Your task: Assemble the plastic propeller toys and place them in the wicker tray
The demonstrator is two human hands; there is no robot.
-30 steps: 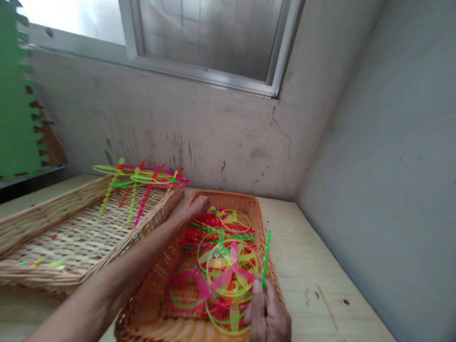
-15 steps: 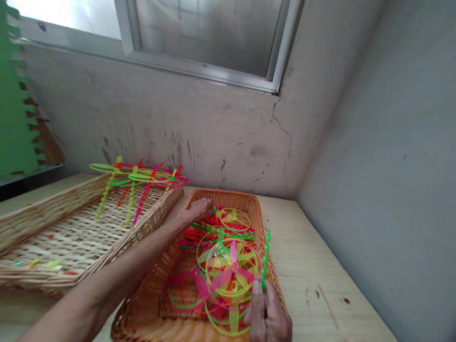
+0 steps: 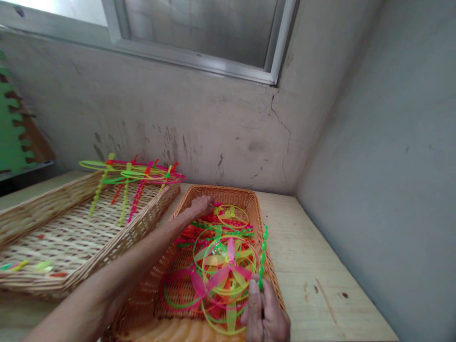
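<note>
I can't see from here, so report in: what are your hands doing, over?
Right hand pinching green twisted stem. Left hand beside plastic propeller toys in orange wicker basket. Left forearm across basket rim.

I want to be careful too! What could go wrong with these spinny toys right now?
The plastic rings of the propeller toys overlap inside the orange wicker basket, so lifting one might snag others. The right hand pinches a green twisty stem beside the basket's rim, where it could perhaps catch. The left arm passes close to the paler wicker tray, so it might bump the toys stacked there.
</note>
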